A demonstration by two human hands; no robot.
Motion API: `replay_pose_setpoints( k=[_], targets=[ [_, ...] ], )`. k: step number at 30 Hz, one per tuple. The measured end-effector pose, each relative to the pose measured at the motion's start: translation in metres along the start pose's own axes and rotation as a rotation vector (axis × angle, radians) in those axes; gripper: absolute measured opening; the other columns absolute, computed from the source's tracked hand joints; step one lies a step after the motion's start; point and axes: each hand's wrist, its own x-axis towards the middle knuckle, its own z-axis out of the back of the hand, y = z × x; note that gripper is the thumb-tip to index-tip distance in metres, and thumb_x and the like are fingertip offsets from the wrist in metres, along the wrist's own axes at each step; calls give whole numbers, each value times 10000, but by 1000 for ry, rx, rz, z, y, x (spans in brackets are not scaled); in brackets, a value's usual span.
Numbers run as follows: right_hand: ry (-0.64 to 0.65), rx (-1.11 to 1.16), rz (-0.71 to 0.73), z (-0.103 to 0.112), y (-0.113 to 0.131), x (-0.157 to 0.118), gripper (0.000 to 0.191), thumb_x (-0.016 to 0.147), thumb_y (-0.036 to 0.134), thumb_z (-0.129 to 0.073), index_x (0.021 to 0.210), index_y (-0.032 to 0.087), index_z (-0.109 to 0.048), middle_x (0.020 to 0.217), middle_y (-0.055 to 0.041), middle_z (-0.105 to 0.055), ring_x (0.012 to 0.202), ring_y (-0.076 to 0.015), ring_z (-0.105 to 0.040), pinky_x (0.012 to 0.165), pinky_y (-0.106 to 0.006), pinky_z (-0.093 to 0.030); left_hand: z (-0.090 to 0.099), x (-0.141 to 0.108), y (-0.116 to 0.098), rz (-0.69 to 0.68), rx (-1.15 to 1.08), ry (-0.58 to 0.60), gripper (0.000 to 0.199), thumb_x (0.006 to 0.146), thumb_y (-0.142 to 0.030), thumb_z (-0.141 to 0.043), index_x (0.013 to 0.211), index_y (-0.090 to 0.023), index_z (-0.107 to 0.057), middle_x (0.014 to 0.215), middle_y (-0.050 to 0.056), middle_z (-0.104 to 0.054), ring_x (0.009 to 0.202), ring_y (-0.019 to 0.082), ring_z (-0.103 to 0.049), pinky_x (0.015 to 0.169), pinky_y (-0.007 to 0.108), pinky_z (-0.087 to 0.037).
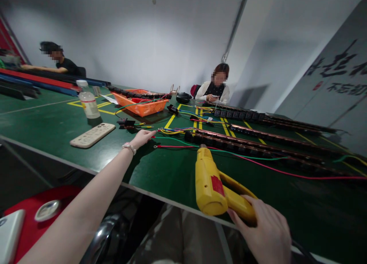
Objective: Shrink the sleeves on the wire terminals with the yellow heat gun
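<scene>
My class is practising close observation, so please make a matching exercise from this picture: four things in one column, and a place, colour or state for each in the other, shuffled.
Column one
1. Heat gun
2. Basket
3. Bottle
4. Left hand

Column two
A. Standing upright, with a white cap
B. Reaching out to the ends of coloured wires
C. Gripped by the handle in the right hand
D. Orange, with small holes in its side

Right pairs
1-C
2-D
3-A
4-B
</scene>
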Motion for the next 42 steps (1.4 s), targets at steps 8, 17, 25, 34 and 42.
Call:
replay_pose_setpoints(
  k=[8,17,25,34,42],
  targets=[
    [31,9,28,0,8,3,545,819,680,-390,945,171,-540,834,-69,-625,809,-225,-582,763,-363,-409,-1,5,3,-59,93,-99,527,698,-629,-483,436,-177,-416,404,-38,-336,429,89,-308,479,245,-217],
    [36,150,84,-7,52,13,430,848,532,-468,1019,142,-527,882,-71,-596,845,-216,-539,865,-379,-380,-3,3,1,-80,234,-202,510,706,-587,-488,435,-156,-521,395,-20,-382,458,106,-355,500,253,-225],
    [88,316,38,-24,108,35,400,808,446,-571,1034,119,-527,917,-74,-581,879,-219,-510,920,-402,-345,-3,6,4,-60,352,-141,530,737,-614,-434,476,-161,-522,415,-25,-371,462,107,-351,487,252,-208],
    [147,417,17,-34,133,44,429,841,479,-517,1066,115,-542,936,-73,-575,899,-217,-492,939,-392,-334,-3,6,6,-129,424,-82,558,796,-627,-358,542,-164,-538,471,-18,-421,484,112,-354,492,263,-198],
    [99,438,-7,-38,133,40,469,830,515,-527,1094,127,-549,960,-71,-599,923,-218,-513,952,-373,-328,-2,-3,2,-277,480,27,477,845,-564,-337,706,-175,-575,671,-1,-573,645,145,-492,581,243,-320]
  ],
)
